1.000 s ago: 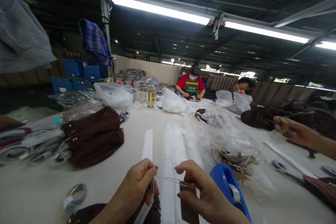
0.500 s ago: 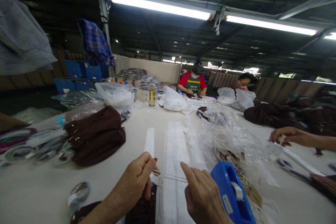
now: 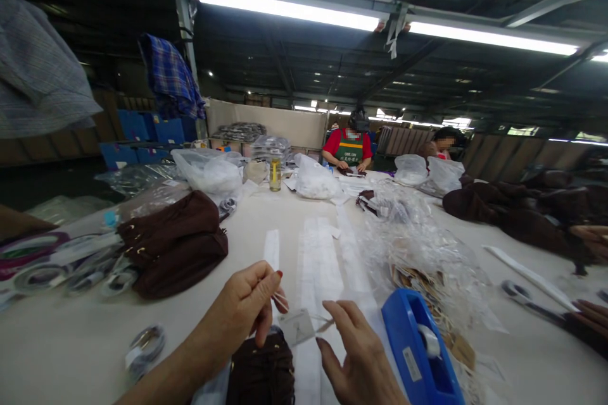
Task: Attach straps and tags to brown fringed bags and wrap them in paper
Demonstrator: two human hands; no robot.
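Observation:
My left hand [image 3: 254, 300] is closed in a pinch on a thin pale string [image 3: 280, 299]. A small whitish tag [image 3: 297, 327] hangs on the string, between my hands. My right hand [image 3: 356, 351] is just to the right of the tag, with thumb and index finger apart. The string's right part reaches its fingers; whether it touches them I cannot tell. Below the tag lies a dark brown gathered fabric item [image 3: 261, 370], partly covered by my left hand. White strips [image 3: 318, 266] run along the table behind it.
A blue tape dispenser [image 3: 418, 348] stands close to my right hand. Beyond it are clear plastic bags [image 3: 418, 247] and brown tags with strings [image 3: 422, 285]. A brown bag [image 3: 175, 243] and tape rolls [image 3: 38, 275] lie left. Co-workers' hands show at the right edge and across the table.
The whitish tag has come into view between my hands. My right thumb and index finger have spread. A neighbour's hand at the right has drawn back from the white strip.

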